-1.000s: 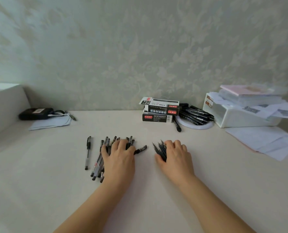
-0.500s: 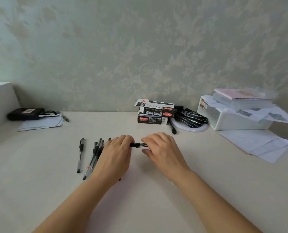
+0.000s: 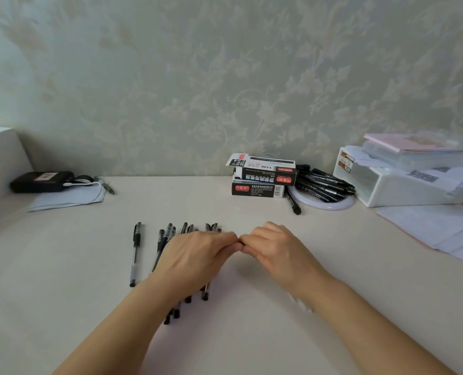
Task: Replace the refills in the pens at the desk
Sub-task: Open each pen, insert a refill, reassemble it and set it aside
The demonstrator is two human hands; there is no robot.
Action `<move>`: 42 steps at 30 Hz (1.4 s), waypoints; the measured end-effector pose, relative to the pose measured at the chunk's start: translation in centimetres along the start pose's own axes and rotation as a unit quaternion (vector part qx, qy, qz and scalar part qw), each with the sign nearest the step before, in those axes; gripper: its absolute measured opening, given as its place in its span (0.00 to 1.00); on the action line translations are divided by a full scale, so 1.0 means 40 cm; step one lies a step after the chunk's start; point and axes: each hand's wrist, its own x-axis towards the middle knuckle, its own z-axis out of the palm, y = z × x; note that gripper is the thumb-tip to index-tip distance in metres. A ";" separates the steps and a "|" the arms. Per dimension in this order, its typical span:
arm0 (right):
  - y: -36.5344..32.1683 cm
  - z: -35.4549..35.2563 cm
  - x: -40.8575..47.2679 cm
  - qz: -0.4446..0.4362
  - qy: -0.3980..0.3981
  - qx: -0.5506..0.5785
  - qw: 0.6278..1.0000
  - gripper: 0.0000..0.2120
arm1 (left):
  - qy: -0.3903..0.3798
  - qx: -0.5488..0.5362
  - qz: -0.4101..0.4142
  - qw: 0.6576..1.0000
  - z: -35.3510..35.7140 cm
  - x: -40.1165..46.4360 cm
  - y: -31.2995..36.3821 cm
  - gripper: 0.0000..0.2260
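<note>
Covering the pens (image 3: 168,239), both hands (image 3: 235,246) meet fingertip to fingertip, grip unclear, refill boxes (image 3: 260,180) behind

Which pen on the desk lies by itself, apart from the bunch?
The leftmost black-capped clear pen, alone, left of the bunch under the left hand.

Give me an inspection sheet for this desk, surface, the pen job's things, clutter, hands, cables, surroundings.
Surface: pale desk, no spills seen.
Job's things: row of pens partly under the left hand; single pen apart to their left; two stacked refill boxes at the back.
Clutter: black pens heaped on a white disc; white container under papers; loose sheets.
Hands: left hand and right hand, fingertips meeting; anything pinched is hidden.
Cables: white cord by a black case.
Surroundings: floral wallpaper.
</note>
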 end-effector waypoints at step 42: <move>-0.007 0.017 0.012 0.248 0.069 0.365 0.895 0.09 | 0.031 -0.147 -0.071 0.986 -0.011 -0.003 0.058 0.07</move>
